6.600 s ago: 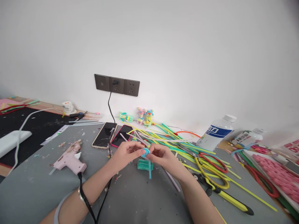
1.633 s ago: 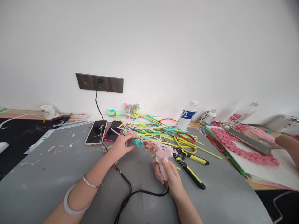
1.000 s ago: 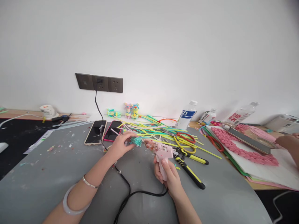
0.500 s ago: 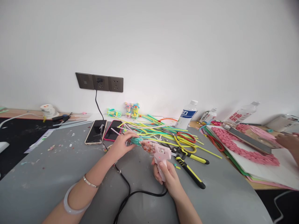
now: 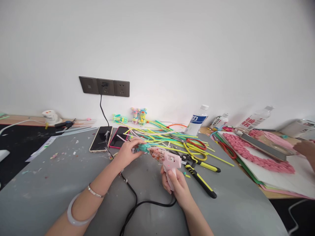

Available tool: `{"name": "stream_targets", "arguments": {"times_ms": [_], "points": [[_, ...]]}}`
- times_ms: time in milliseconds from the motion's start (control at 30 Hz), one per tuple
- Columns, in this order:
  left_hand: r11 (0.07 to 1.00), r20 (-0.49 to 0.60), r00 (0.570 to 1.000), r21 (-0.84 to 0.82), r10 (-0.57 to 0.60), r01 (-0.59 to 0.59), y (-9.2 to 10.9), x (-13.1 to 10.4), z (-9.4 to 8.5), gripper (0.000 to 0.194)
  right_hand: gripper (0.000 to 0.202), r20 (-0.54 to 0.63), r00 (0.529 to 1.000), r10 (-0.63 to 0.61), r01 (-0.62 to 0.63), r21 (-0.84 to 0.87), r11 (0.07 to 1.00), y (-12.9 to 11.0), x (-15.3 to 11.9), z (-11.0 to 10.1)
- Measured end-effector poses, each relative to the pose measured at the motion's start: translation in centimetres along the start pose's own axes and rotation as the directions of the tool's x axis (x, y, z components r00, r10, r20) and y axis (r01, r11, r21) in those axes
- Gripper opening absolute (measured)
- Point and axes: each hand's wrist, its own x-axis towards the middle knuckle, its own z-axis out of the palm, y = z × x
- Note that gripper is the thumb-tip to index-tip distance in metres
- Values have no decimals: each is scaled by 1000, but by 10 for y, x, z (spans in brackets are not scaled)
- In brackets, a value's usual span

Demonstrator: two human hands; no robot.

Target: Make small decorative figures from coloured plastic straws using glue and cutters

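Note:
My right hand (image 5: 176, 182) is wrapped round the handle of a pale pink glue gun (image 5: 171, 162), whose nozzle end is crusted with orange and whitish residue. My left hand (image 5: 129, 152) pinches a small teal piece of fuzzy craft work (image 5: 142, 148) between thumb and fingers. The nozzle points left, right at the teal piece; whether it touches I cannot tell. Part of the piece is hidden by my fingers. Behind both hands lies a loose pile of yellow, green and white pipe cleaners (image 5: 159, 132).
Black-and-yellow pliers (image 5: 200, 180) and yellow-handled scissors (image 5: 194, 152) lie right of the glue gun. Two phones (image 5: 100, 139) are behind my left hand. A black cord (image 5: 133, 190) crosses the table. A water bottle (image 5: 196, 121) stands behind. Another person's hand (image 5: 305, 149) is at far right.
Both of my hands keep almost the same pose, with the glue gun shifted very slightly to the right. The other person's hand at far right has moved a little.

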Motion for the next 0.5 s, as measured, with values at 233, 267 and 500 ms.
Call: {"name": "stream_targets", "arguments": {"times_ms": [233, 267, 500], "points": [[998, -19, 1000, -56, -14, 13, 2, 0, 0, 22, 44, -8, 1000, -11, 11, 20, 1000, 6, 1, -2], [998, -20, 1000, -63, -18, 17, 3, 1, 0, 22, 45, -12, 1000, -10, 10, 24, 1000, 6, 1, -2], [989, -19, 998, -138, -53, 50, 6, 0, 0, 23, 45, -27, 1000, -5, 6, 40, 999, 5, 1, -1]]}}
